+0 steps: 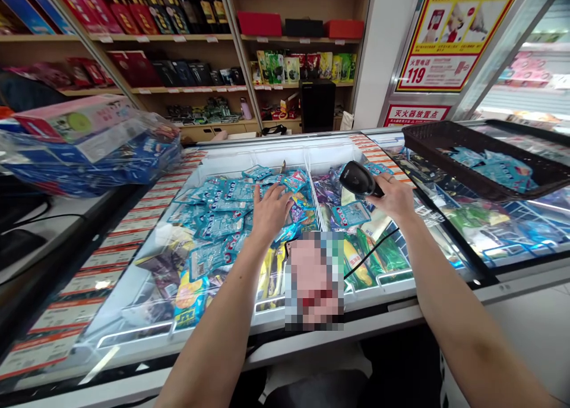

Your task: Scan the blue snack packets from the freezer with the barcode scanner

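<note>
My right hand (395, 199) grips the handle of a black barcode scanner (357, 179); its head points left. A black cord (371, 255) runs toward the freezer's front edge. My left hand (270, 211), palm down with fingers spread, rests at the right edge of a heap of light-blue snack packets (222, 205) on the glass top. Its fingertips are close to another packet (295, 181); whether they touch it is unclear. One more blue packet (351, 214) lies below the scanner. Between my forearms is a pinkish phone-like object (312, 271), blurred by pixelation.
Bagged boxes (89, 141) stand at the left, and a dark plastic tray (472, 176) holding blue packets sits at the right. Ice-cream packages (191, 298) show under the glass. Price labels (111, 262) line the left side. Shelves (178, 38) of goods stand behind.
</note>
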Tool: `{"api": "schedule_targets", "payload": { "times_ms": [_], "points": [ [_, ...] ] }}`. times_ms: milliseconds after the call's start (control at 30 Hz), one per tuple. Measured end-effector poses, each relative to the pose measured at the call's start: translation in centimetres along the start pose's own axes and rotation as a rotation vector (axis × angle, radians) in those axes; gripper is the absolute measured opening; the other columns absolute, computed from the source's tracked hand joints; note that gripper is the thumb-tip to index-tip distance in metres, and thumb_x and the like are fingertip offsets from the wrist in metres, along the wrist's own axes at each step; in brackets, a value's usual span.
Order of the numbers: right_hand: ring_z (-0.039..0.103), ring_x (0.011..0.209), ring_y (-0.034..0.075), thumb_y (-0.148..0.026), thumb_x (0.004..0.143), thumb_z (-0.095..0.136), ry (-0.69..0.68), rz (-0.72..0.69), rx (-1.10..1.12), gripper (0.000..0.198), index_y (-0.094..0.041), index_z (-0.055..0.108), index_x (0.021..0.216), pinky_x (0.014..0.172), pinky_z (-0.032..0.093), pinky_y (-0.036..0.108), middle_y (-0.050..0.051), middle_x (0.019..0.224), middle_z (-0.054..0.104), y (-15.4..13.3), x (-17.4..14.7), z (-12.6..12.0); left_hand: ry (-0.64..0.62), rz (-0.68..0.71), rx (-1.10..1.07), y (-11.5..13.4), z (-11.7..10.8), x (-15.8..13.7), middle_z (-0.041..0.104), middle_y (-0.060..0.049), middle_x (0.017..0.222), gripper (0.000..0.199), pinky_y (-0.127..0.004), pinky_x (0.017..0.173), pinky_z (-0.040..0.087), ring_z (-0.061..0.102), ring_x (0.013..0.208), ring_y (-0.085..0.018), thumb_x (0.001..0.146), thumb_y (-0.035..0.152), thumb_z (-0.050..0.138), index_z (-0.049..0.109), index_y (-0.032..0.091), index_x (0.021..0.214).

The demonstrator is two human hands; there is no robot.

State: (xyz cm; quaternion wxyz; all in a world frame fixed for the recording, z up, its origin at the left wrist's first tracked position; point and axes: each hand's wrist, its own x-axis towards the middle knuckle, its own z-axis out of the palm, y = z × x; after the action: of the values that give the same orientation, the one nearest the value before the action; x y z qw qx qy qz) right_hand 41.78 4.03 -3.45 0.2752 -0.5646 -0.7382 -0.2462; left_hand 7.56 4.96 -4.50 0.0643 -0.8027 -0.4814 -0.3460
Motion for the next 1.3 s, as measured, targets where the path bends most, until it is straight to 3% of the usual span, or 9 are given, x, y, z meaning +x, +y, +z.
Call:
{"api": "schedule_targets", "payload": {
  "times_ms": [100,233,433,533,667,767,867,1000,1300],
  "points": [
    [0.059,0.078,0.023,-0.045,0.082,0.055,-0.011,0.006,-0.005,0.037,-0.018,0.065,0.105,0.058,0.033,0.029,0.008,0.094,0.067,0.2,0.1,0.0,-0.051,-0.009,-0.062,1.4,0.1,0.7,0.064,-0.008,0.116,0.024,-0.055,0.111,0.016,0.052,0.117,-0.029,0.086,0.036,0.054,0.067,0.027,0.104],
    [0.059,0.078,0.022,-0.045,0.083,0.054,-0.065,-0.027,0.013,0.039,-0.021,0.063,0.112,0.059,0.034,0.029,0.007,0.098,0.067,-0.2,0.3,-0.2,-0.224,-0.01,-0.237,4.0,1.3,2.3,0.067,-0.009,0.108,0.033,-0.045,0.097,0.037,0.059,0.102,-0.027,0.084,0.048,0.054,0.067,0.026,0.104],
    [0.06,0.082,0.021,-0.043,0.083,0.055,-0.1,-0.077,0.052,0.038,-0.023,0.062,0.114,0.06,0.035,0.028,0.006,0.101,0.067,-0.7,0.6,-0.6,-0.344,-0.006,-0.301,7.8,4.4,4.6,0.064,-0.01,0.095,0.05,-0.045,0.091,0.04,0.056,0.098,-0.032,0.068,0.065,0.063,0.069,0.022,0.094],
    [0.06,0.083,0.022,-0.042,0.083,0.055,-0.104,-0.109,0.066,0.039,-0.022,0.062,0.115,0.06,0.034,0.028,0.007,0.101,0.067,-1.1,0.6,-0.8,-0.376,0.018,-0.238,8.5,5.7,5.0,0.062,-0.01,0.101,0.057,-0.048,0.093,0.038,0.054,0.1,-0.033,0.061,0.067,0.068,0.067,0.023,0.096],
    [0.06,0.083,0.022,-0.042,0.084,0.054,-0.123,-0.148,0.09,0.039,-0.021,0.061,0.116,0.059,0.033,0.028,0.008,0.101,0.067,-1.5,0.7,-1.1,-0.427,0.034,-0.225,7.7,6.2,4.9,0.061,-0.009,0.1,0.051,-0.047,0.092,0.039,0.054,0.1,-0.032,0.057,0.062,0.073,0.064,0.022,0.088],
    [0.06,0.083,0.022,-0.042,0.085,0.053,-0.139,-0.19,0.109,0.038,-0.021,0.062,0.116,0.059,0.033,0.028,0.008,0.101,0.067,-1.9,0.7,-1.3,-0.413,-0.088,-0.335,5.8,5.3,4.2,0.062,-0.008,0.092,0.048,-0.04,0.081,0.043,0.057,0.089,-0.027,0.056,0.052,0.078,0.059,0.021,0.088],
    [0.06,0.082,0.02,-0.041,0.087,0.051,-0.131,-0.258,0.144,0.035,-0.021,0.062,0.114,0.059,0.033,0.028,0.008,0.101,0.066,-2.3,0.7,-1.5,-0.245,-0.271,-0.481,3.4,3.5,3.1,0.061,-0.006,0.093,0.045,-0.032,0.068,0.043,0.055,0.075,-0.019,0.062,0.04,0.076,0.055,0.022,0.097],
    [0.06,0.078,0.018,-0.04,0.088,0.051,-0.103,-0.352,0.189,0.036,-0.02,0.06,0.117,0.06,0.034,0.027,0.007,0.103,0.066,-3.0,0.5,-1.3,-0.018,-0.361,-0.564,0.7,1.0,1.5,0.058,-0.003,0.094,0.037,-0.026,0.061,0.037,0.049,0.067,-0.013,0.067,0.029,0.072,0.053,0.021,0.098],
    [0.059,0.071,0.016,-0.037,0.085,0.056,-0.114,-0.437,0.171,0.033,-0.02,0.062,0.113,0.055,0.029,0.027,0.006,0.098,0.067,-4.4,0.4,-1.3,-0.039,-0.363,-0.452,-0.2,0.0,0.4,0.05,0.003,0.08,0.034,-0.023,0.056,0.034,0.039,0.057,-0.008,0.075,0.026,0.061,0.049,0.022,0.107]
  ]
}}
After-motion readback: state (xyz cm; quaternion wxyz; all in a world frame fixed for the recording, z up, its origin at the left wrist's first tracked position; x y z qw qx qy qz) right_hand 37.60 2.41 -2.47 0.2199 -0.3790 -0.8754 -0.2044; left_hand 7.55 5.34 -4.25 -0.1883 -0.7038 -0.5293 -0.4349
